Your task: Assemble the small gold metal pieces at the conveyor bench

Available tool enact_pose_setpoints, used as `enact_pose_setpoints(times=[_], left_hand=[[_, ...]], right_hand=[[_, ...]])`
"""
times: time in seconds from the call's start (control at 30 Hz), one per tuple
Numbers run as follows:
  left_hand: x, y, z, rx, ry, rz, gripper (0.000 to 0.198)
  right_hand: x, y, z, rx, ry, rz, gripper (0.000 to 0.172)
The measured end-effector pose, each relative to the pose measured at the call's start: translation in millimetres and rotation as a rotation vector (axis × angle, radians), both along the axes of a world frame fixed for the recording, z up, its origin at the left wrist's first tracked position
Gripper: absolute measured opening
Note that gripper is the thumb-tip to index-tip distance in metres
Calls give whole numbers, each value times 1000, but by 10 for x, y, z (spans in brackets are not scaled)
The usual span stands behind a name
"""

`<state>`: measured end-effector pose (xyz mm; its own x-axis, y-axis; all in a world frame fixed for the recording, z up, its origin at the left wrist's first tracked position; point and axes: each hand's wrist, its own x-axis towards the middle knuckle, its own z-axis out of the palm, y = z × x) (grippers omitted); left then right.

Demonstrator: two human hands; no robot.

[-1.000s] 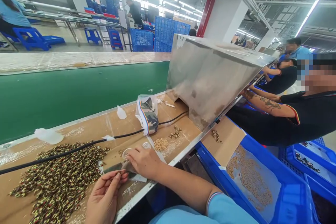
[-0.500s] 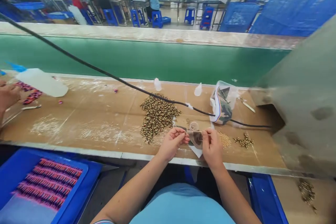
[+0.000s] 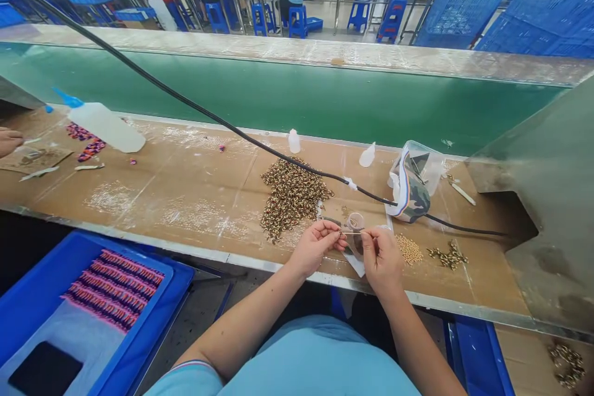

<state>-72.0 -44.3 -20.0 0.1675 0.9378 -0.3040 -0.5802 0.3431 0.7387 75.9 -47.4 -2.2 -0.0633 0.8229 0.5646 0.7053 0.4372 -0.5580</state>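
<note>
My left hand (image 3: 316,249) and my right hand (image 3: 381,261) meet above the cardboard-lined bench (image 3: 195,223), pinching a thin metal pin (image 3: 351,232) between their fingertips. Just beyond the pin stands a small clear cup (image 3: 355,221). A heap of leopard-patterned beads (image 3: 292,199) lies left of my hands. To their right are loose gold beads (image 3: 409,249) and a cluster of brass-coloured pieces (image 3: 448,255). Behind those sits a camouflage pouch in a clear plastic bag (image 3: 412,184).
A black cable (image 3: 260,133) crosses the bench into a steel hood (image 3: 542,223). Small plastic bottles and a large squeeze bottle (image 3: 104,127) stand on the bench. A green conveyor belt (image 3: 278,94) runs behind. A co-worker's hand (image 3: 7,142) shows at far left. Below left is a blue tray (image 3: 114,291).
My view has swung from the steel hood and the right-hand workers to face the bench. My hands have come together on the pin and stay nearly still over the last half second.
</note>
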Motion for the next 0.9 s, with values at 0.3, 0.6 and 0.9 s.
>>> enact_pose_setpoints(times=[0.3, 0.6, 0.9], left_hand=[[-4, -1, -1, 9, -2, 6, 39], [-5, -1, -3, 30, 15, -18, 37], [-3, 2, -10, 45, 22, -12, 36]], right_hand=[[-17, -3, 39, 112, -73, 50, 17], [76, 39, 140, 72, -80, -12, 25], [110, 150, -80, -73, -247, -137, 45]])
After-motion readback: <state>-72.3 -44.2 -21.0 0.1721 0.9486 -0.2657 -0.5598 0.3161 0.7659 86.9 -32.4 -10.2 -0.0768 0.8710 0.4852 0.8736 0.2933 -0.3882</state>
